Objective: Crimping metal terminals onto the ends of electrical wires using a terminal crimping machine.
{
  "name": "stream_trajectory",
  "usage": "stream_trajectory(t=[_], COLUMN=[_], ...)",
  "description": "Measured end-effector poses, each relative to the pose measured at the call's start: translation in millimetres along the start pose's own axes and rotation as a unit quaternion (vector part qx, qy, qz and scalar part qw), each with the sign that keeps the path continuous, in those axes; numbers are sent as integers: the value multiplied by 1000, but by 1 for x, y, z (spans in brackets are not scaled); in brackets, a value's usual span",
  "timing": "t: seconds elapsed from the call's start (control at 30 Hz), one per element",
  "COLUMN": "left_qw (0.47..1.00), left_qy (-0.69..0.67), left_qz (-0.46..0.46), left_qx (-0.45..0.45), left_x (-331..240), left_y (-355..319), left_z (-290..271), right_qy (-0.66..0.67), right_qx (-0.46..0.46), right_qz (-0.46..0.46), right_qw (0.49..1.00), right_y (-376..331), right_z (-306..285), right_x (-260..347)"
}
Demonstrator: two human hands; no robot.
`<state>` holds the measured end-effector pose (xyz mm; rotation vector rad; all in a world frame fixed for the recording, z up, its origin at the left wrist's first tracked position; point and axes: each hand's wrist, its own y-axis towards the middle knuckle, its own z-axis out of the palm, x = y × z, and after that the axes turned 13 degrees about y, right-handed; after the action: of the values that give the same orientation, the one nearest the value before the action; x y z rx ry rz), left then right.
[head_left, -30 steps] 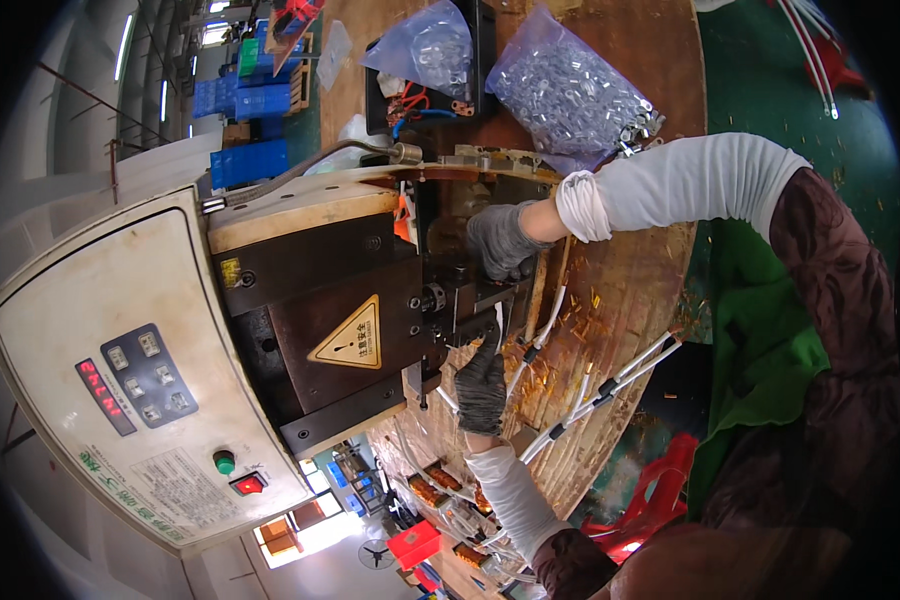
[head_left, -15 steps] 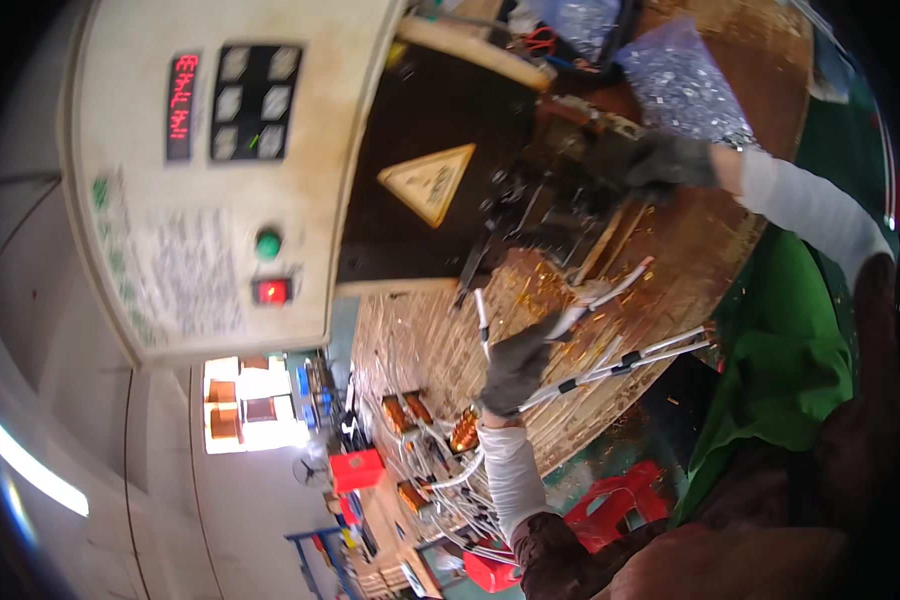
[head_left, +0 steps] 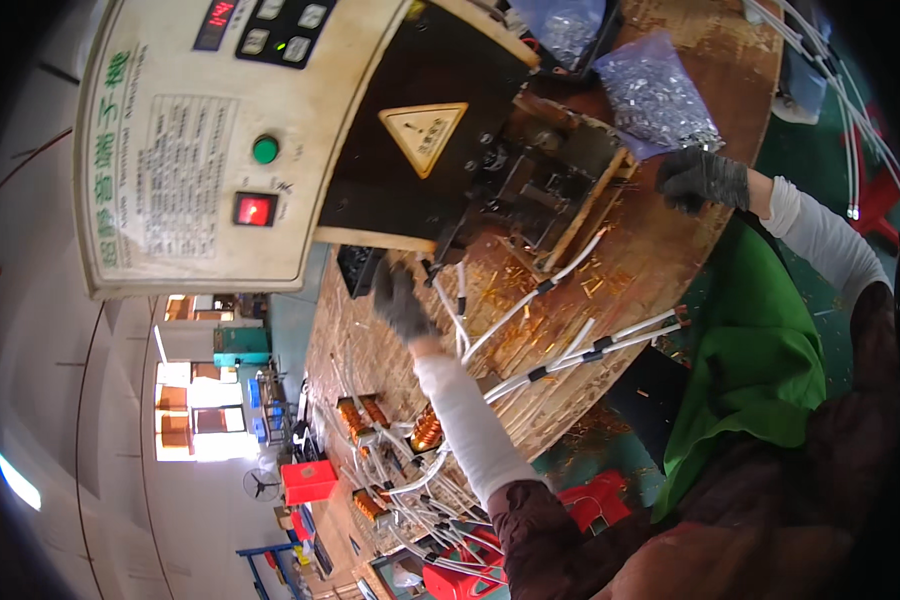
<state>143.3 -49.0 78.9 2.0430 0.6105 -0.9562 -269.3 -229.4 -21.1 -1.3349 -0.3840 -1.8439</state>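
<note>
My left hand (head_left: 402, 305), in a grey glove, is beside a small black tray (head_left: 355, 268) at the edge of the machine, its fingers stretched out and partly apart. White sleeved wires (head_left: 530, 300) with black bands lie on the table just right of it, one end close under the press tooling (head_left: 545, 190). My right hand (head_left: 705, 182), also gloved in grey, is off the tooling near a clear bag of small metal terminals (head_left: 660, 95). Its fingers are curled; whatever they may hold is hidden.
The cream machine (head_left: 200, 180) with a lit red switch and black guard fills the upper left. Copper coils (head_left: 427, 430) with white leads lie on the wooden table (head_left: 590, 350) among copper scraps. A red stool (head_left: 595, 500) stands below; green cloth (head_left: 760, 350) covers my lap.
My left hand has let go of the white wire and moved left to the black tray. My right hand has come away from the press tooling toward the table edge. The view has shifted.
</note>
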Motion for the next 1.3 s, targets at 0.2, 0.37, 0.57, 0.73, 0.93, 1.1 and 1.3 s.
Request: stream_trajectory(t=[0.2,0.37,0.57,0.73,0.93,1.1,1.3], left_qw=[954,789,773,791,812,785,804], left_qy=[238,517,469,436,359,316,204], left_qz=[173,256,243,268,251,309,259], left_qx=[51,213,351,336,386,433,494], left_x=[-3,-2,6,2,-2,-32,-20], left_y=[-116,-133,-127,-127,-128,-144,-147], left_z=[-4,56,50,44,53,97,119], right_qy=[-157,-373,-511,-388,-354,-479,-462], right_qx=[-1,49,31,188,341,291,273], right_qz=[-10,-271,-363,-216,43,-36,-99], right_qw=[988,886,779,876,870,827,838], right_y=[17,21,20,53,57,47,37], right_z=[-11,34,61,59,68,79,68], right_x=[-42,-53,-42,-65,-45,-49,-43])
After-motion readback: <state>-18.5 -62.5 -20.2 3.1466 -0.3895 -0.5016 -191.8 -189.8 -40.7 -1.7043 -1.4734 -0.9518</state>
